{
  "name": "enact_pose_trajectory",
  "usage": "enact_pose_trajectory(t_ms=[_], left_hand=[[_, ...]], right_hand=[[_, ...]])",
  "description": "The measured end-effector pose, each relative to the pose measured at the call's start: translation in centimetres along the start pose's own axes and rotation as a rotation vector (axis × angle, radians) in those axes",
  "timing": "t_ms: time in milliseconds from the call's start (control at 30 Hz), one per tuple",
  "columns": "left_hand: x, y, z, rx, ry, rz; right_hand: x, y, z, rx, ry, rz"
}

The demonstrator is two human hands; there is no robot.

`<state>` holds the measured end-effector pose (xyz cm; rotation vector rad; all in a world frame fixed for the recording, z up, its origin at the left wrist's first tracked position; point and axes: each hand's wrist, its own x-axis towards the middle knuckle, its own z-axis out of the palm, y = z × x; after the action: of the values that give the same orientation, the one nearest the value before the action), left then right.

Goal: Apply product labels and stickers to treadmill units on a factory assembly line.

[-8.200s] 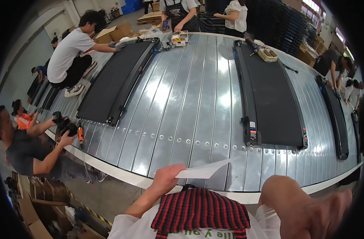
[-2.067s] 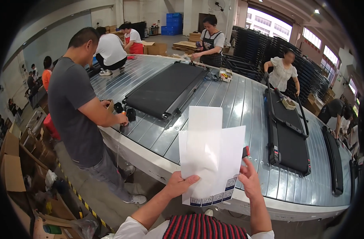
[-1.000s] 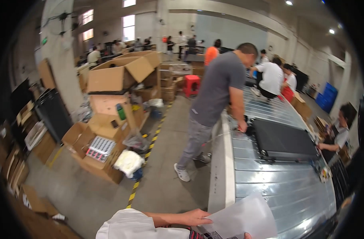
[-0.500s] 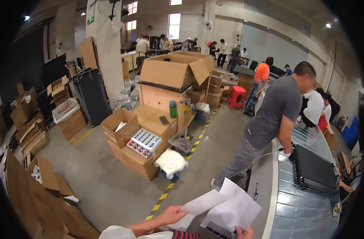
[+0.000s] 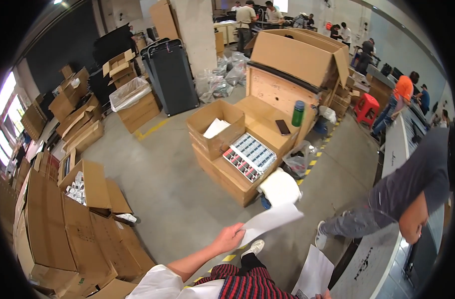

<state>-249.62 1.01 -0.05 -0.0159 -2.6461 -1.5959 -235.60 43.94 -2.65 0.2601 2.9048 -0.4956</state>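
My left hand [image 5: 229, 237] pinches the end of a white sheet of paper [image 5: 270, 222], which stretches out to the right above the floor. At the lower edge, just the fingertips of my right hand [image 5: 325, 295] show, closed on a second white sheet [image 5: 317, 271]. A dark printed patch lies at that sheet's lower corner. The two sheets are apart. Beyond my left hand a stack of printed label sheets [image 5: 250, 156] lies on a cardboard carton, beside an open box [image 5: 216, 130] with white paper inside.
A person in grey [image 5: 412, 184] stands close on my right, by the conveyor [image 5: 369, 271]. A white bundle [image 5: 280, 188] sits beside the carton. A green bottle [image 5: 298, 113] and a phone [image 5: 283, 127] rest on cardboard. Opened cartons [image 5: 83, 239] crowd the left.
My view has swung left, toward the cartons and label sheets. The two papers, overlapping before, are now separated, one in each hand. My right hand has sunk to the lower edge.
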Motion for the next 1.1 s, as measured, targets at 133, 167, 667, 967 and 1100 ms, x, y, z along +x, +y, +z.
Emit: enact_pose_trajectory(t_ms=[133, 167, 667, 967, 1100], left_hand=[[6.3, -3.4, -5.2, 0.105, 0.124, -0.13], [7.3, -4.0, -6.9, -0.01, 0.178, -0.199], [43.2, -18.2, -30.8, 0.499, 0.316, -0.289], [59.6, -34.2, -27.8, 0.857, -0.256, -0.493], [60.4, -40.1, -25.7, 0.833, -0.28, -0.65]], right_hand=[[9.7, -6.1, -0.6, 0.033, 0.051, -0.156], [12.0, -7.5, -0.8, 0.033, 0.042, -0.204], [34.7, -30.4, -3.3, 0.02, 0.008, -0.131], [35.9, -39.8, -2.4, 0.021, -0.102, 0.177], [38.7, -41.3, -1.2, 0.056, -0.162, 0.303]])
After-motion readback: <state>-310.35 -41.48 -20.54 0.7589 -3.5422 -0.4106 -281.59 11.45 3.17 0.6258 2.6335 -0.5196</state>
